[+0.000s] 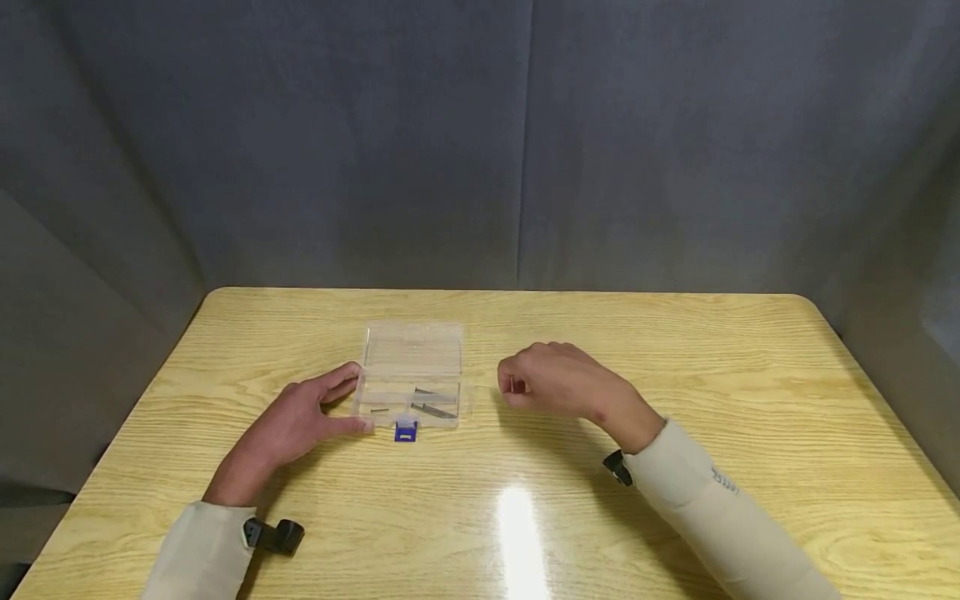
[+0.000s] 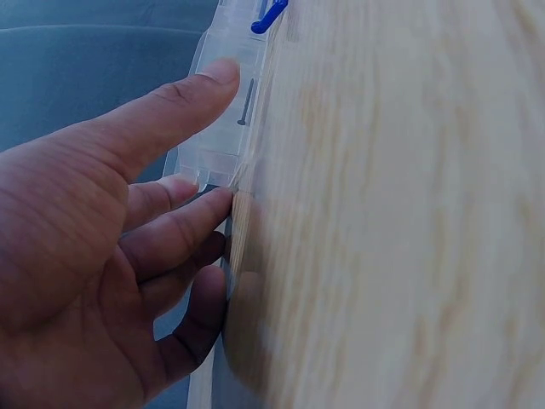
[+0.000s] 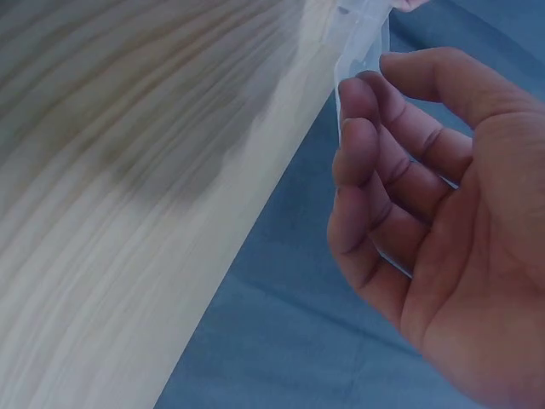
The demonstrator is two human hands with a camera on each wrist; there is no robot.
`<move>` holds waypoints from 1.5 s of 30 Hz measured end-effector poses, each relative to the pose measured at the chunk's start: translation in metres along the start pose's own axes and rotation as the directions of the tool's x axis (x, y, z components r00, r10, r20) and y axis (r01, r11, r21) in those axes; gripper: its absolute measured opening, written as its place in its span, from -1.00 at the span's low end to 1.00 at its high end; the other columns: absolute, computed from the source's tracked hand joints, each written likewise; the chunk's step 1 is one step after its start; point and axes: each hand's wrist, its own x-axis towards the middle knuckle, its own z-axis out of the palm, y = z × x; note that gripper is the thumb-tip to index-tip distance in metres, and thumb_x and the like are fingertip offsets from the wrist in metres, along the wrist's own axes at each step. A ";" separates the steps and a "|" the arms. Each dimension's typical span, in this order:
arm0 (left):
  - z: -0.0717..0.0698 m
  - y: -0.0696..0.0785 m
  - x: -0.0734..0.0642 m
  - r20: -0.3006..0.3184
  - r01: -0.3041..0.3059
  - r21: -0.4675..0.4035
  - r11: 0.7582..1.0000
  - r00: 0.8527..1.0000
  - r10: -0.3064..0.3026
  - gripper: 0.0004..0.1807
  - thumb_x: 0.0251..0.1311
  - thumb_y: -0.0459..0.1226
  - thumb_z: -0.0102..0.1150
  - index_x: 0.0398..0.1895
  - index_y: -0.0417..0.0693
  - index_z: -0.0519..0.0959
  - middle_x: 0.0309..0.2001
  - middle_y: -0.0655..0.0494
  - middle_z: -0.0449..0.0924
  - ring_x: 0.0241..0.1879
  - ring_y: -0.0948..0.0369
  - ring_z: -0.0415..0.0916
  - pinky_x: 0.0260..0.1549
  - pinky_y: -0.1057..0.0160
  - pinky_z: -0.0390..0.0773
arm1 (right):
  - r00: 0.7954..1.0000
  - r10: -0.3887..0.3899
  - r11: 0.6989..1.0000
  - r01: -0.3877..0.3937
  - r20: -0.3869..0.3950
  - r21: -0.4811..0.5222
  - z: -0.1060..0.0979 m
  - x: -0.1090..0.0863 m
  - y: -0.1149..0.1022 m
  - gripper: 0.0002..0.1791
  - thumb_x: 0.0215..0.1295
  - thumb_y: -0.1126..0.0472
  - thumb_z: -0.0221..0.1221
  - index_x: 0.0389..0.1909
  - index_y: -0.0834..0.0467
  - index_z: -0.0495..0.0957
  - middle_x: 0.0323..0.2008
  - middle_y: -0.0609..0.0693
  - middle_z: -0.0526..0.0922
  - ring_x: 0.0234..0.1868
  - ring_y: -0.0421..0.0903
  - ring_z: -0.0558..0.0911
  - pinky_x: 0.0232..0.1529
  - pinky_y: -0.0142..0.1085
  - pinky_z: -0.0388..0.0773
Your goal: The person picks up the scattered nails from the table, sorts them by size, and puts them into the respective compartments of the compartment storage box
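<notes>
A clear plastic box lies on the table with its transparent lid raised at the back. At its front edge sticks out a blue latch. Inside are a small nail on the left and several longer nails on the right. My left hand grips the box's left end, thumb at the front corner and fingers at the side. To the right of the box, my right hand hovers above the table, fingers loosely curled; the right wrist view shows nothing between thumb and fingertips.
The box stands on a light wood-grain table with rounded far corners. Dark grey fabric hangs behind and along both sides. Each sleeve carries a black wrist mount, the left one near the table's front.
</notes>
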 end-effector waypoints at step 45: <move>-0.001 -0.002 0.001 0.012 -0.019 -0.035 0.999 1.000 0.020 0.06 0.16 0.06 0.50 0.60 -0.22 0.19 0.39 -0.09 0.43 0.49 -0.17 0.15 0.38 -0.28 0.14 | 0.972 0.221 0.974 -0.224 -0.075 -0.041 -0.001 -0.112 0.078 -0.74 0.36 0.26 0.34 -0.45 -0.14 0.57 -0.50 -0.31 0.46 -0.52 -0.29 0.33 -0.50 -0.30 0.33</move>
